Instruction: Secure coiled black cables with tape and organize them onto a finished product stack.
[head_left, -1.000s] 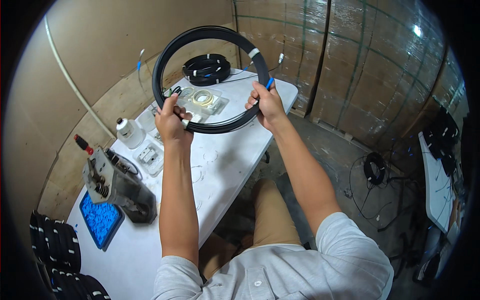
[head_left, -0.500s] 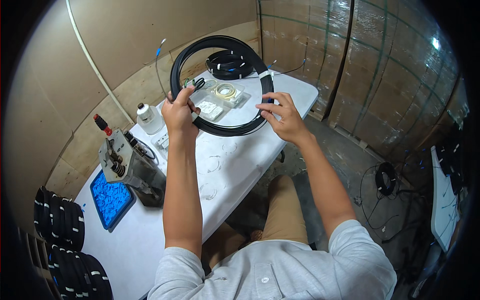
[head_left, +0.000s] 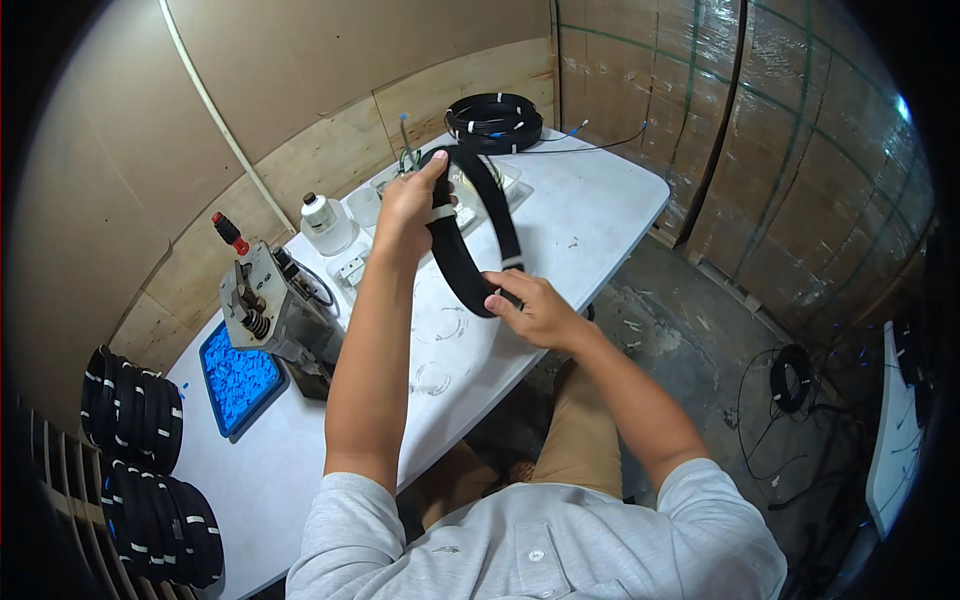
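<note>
Between my hands a coil of black cable, bound with white tape bands, is held tilted above the white table. My left hand is closed round its upper left side, thumb on top. A cable end with a blue tip sticks up beyond that hand. At the lower right of the coil, my right hand grips the ring with thumb and fingers. Part of the coil is hidden behind my fingers. Behind it, clear trays with white pieces are partly covered.
A metal press stands at the left beside a blue tray rim full of small blue pieces. Near it is a white-capped bottle. More cable coils lie at the back, at the lower left and on the floor.
The coil has come down and turned from facing me broadly to a steep edge-on tilt. My right hand has moved lower and now grips the ring.
</note>
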